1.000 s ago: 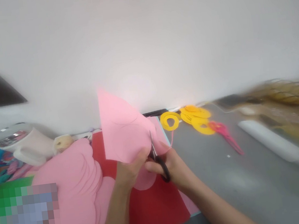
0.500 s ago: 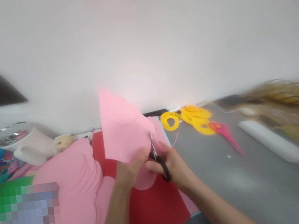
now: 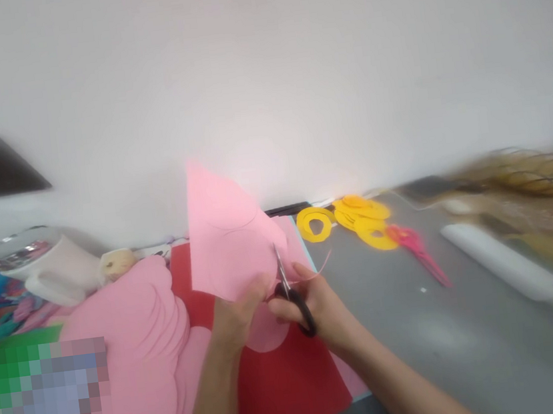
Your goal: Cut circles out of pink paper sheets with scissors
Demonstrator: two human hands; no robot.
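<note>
My left hand (image 3: 242, 308) pinches the lower edge of a pink paper sheet (image 3: 230, 239) that stands tilted up, with curved outlines drawn on it. My right hand (image 3: 313, 303) is closed around the black handles of a pair of scissors (image 3: 304, 314). Their blades point up and lie against the sheet's right part, beside a drawn curve. A thin pink strip curls out to the right from the cut. Under both hands lies a red sheet (image 3: 289, 393), with a round pink paper piece (image 3: 266, 332) on it, partly hidden by my hands.
Pink cut-out shapes (image 3: 128, 359) are stacked at left, near a white container with a shiny top (image 3: 62, 267). To the right lie yellow paper rings (image 3: 369, 222), pink scissors (image 3: 420, 253) and a long white object (image 3: 505, 259). A wall rises behind the grey table (image 3: 446, 361).
The pink sheet has turned and shifted slightly in my left hand. The thin strip's free end has moved a little. Both hands stay in nearly the same place.
</note>
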